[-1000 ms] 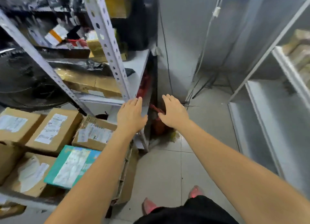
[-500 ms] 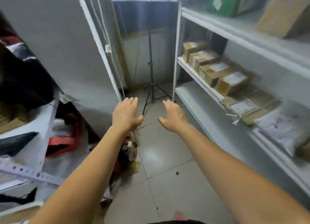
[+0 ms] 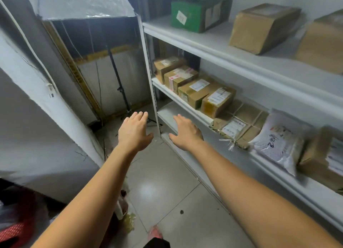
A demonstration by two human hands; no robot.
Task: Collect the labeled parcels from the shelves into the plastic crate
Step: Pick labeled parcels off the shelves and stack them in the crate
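Both my hands reach forward with straight fingers and hold nothing. My left hand (image 3: 134,131) hovers over the floor. My right hand (image 3: 186,132) is in front of the lower boards of the white shelf unit (image 3: 204,49), to the right. On its middle board stands a row of labeled cardboard parcels (image 3: 216,101), then flat brown packets (image 3: 239,124) tied with string and a white plastic mailer (image 3: 276,142). The top board carries a green box (image 3: 196,13) and plain brown boxes (image 3: 259,27). No plastic crate is in view.
A black tripod stand (image 3: 118,84) stands at the back of the aisle before a foil-covered panel. A white wall panel (image 3: 37,118) closes the left side. Red and dark items (image 3: 16,227) lie bottom left. The tiled floor (image 3: 167,182) runs between them.
My view has swung right, away from the left rack with its stacked boxes, onto the white shelf unit. Both hands stay outstretched and hold nothing, and are now nearer the shelf's lower boards.
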